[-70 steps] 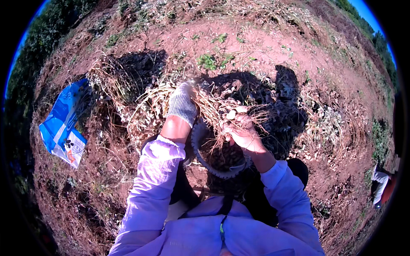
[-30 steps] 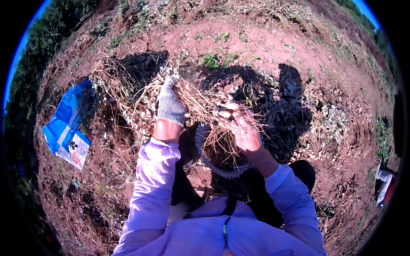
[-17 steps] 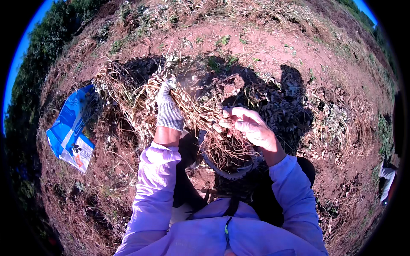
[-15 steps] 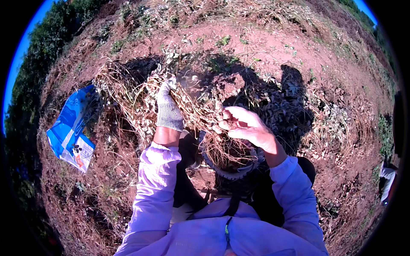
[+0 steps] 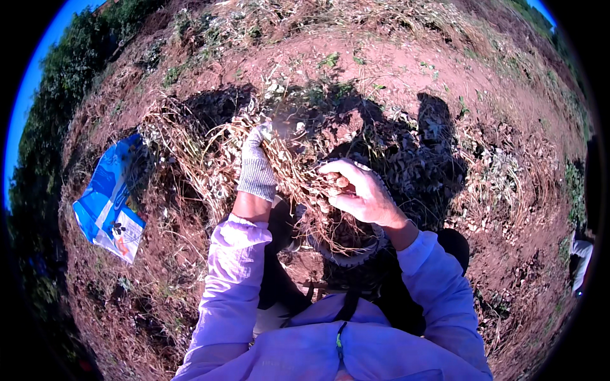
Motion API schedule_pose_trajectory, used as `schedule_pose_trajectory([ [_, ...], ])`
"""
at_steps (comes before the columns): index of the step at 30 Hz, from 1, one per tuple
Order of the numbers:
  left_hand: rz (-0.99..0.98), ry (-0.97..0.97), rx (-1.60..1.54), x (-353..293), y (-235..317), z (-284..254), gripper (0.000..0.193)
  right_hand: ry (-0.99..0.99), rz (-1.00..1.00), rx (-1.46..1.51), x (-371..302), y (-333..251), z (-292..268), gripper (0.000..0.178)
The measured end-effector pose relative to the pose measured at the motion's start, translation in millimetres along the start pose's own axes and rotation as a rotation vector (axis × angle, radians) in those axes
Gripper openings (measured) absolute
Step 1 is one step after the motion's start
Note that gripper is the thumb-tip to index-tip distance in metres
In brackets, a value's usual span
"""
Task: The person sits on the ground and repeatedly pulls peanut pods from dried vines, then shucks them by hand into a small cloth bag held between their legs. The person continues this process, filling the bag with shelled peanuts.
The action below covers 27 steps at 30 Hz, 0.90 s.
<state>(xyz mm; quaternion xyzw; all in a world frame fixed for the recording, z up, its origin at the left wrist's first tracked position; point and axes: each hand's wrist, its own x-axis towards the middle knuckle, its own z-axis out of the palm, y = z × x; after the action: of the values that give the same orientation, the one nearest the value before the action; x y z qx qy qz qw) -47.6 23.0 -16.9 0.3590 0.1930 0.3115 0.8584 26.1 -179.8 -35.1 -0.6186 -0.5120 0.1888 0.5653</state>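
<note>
Nearest us, a thin, wrinkled lilac jacket (image 5: pixel 298 349) spreads smoothly, its gathered cuffs puckered. Just beyond it we see a round tub (image 5: pixel 346 259) with a grey, notched rim, partly covered by hanging wiry roots. Above it lies the bundle of dry plants (image 5: pixel 289 162): straw-coloured, stringy stems, with knobbly tan pods (image 5: pixel 333 180) at its right end. To the left, a crumpled, glossy blue-and-white bag (image 5: pixel 108 200) rests on dry litter. Farther out, reddish soil (image 5: pixel 394 60) looks crumbly, and leafy dark trees (image 5: pixel 54 95) stand far left.

The tub's near rim curves toward us, close before our knees. The bag's edge is well apart from our hands, and to the right we have room over shadowed leaf litter (image 5: pixel 406 159).

Our left hand (image 5: pixel 256 159), in a ribbed knit glove, is closed around the stems. Our bare right hand (image 5: pixel 362 190) is half curled, thumb and forefinger apart, with pods between them; we cannot tell how firmly it grips.
</note>
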Motion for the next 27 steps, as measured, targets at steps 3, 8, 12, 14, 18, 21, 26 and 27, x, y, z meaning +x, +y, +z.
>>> schedule_pose_trajectory([
  [3, -0.035, 0.010, -0.045, 3.8, -1.9, -0.6, 0.016, 0.155, -0.076, -0.123, 1.2, -10.0, 11.5, 0.037],
  [8, -0.019, 0.061, -0.051, 3.5, -7.2, 5.6, 0.016, 0.400, -0.247, -0.432, 5.7, 11.0, 13.9, 0.031],
  [12, -0.059, 0.120, -0.060, 16.3, -19.6, 2.0, 0.018, 0.515, 0.176, 0.644, 10.8, 27.8, 16.8, 0.019],
  [14, 0.002, 0.116, 0.002, 36.3, -29.8, -24.1, 0.021, 0.548, 0.217, 0.736, 12.7, 31.2, 19.2, 0.016],
  [18, 0.001, 0.217, -0.021, 33.5, -40.0, -8.0, 0.016, 0.594, 0.316, 0.679, 9.8, 31.1, 13.9, 0.014],
  [21, -0.065, 0.249, 0.050, 29.5, -33.0, 5.1, 0.014, 0.501, 0.234, 0.466, 10.1, 37.9, 7.5, 0.012],
  [26, -0.127, 0.150, 0.129, 46.6, -36.8, -16.8, 0.016, 0.123, -0.064, -0.773, -9.7, 11.2, -3.1, 0.012],
  [27, -0.180, 0.145, 0.094, 46.9, -40.4, -17.0, 0.017, 0.089, -0.028, -0.827, -13.0, 8.8, -1.1, 0.012],
])
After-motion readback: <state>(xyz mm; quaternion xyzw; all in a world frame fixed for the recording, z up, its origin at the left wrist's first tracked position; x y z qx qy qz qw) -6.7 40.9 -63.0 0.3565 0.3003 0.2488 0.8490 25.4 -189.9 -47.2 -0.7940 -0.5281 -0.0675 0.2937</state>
